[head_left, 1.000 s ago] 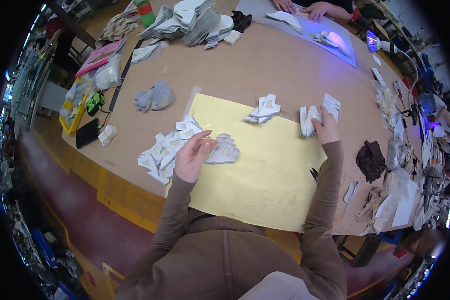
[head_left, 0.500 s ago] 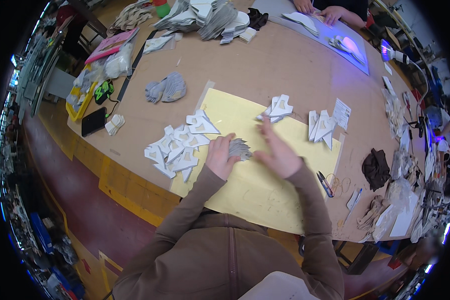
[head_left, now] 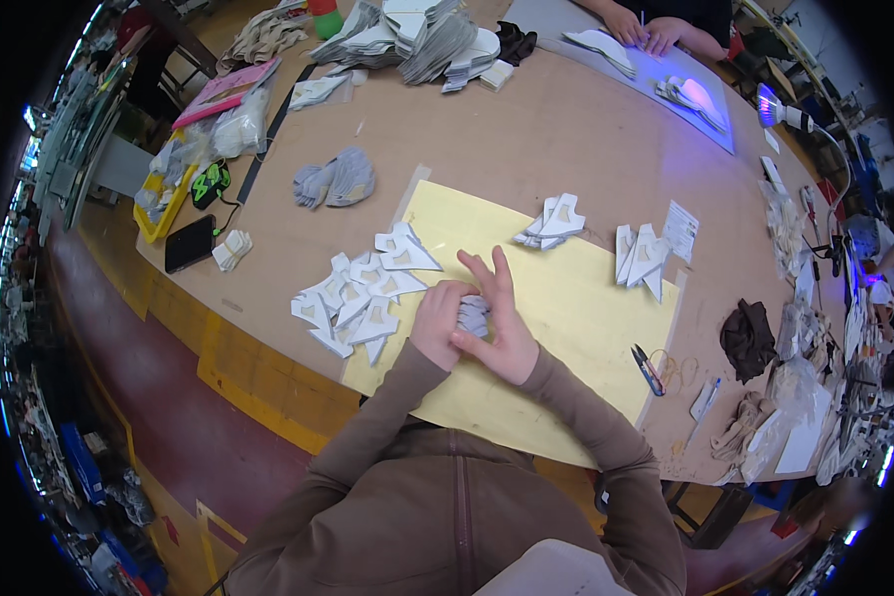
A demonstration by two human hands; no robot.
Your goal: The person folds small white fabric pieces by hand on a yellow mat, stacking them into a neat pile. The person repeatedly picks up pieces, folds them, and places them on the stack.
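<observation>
Over the yellow sheet (head_left: 526,387), my left hand (head_left: 437,323) is closed round a small stack of grey cut pieces (head_left: 474,316). My right hand (head_left: 507,333) lies against the stack's right side, its fingers stretched up and apart and its thumb near the left hand. White pieces with cut-out openings (head_left: 353,293) lie in an overlapping pile just left of my left hand. A smaller white bundle (head_left: 553,223) rests at the sheet's far edge, and another group of white pieces (head_left: 643,256) sits at its right corner.
Grey folded gloves (head_left: 335,179) lie beyond the white pile. A phone (head_left: 190,242) and yellow tray (head_left: 164,204) are at left. Thread snips (head_left: 648,370) and a pen (head_left: 703,402) lie at right. Across the table, another person's hands (head_left: 646,32) work near a lit lamp (head_left: 780,107).
My right hand has moved left and in against the grey stack, which now looks more gathered. My left hand stays on the stack.
</observation>
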